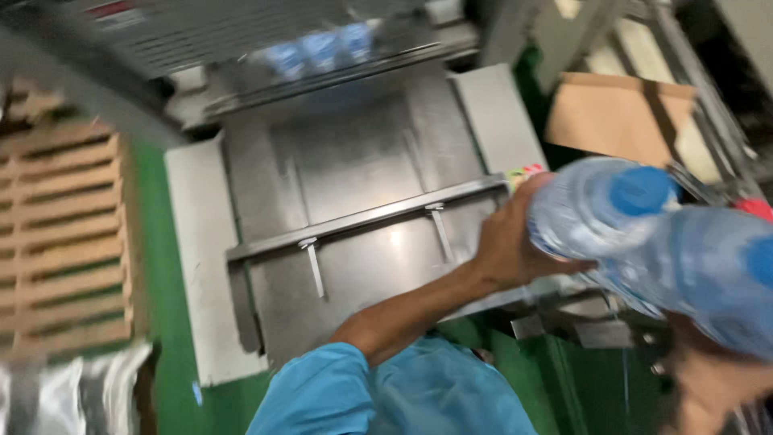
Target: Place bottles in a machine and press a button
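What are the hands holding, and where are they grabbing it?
A pack of clear water bottles with blue caps. The left hand grips its left side, near the top of a bottle. The right hand seems to support it from underneath, though that part is blurred.

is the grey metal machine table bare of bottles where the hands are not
Yes, the grey metal machine table lies bare; the left hand grips the blue-capped clear plastic bottles off to its side.

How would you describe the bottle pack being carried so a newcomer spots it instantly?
Start at the grey metal machine table in the middle, then look to its right edge. There the left hand grips a clear shrink-wrapped pack of water bottles; the right hand supports it below. Its blue caps set it apart.
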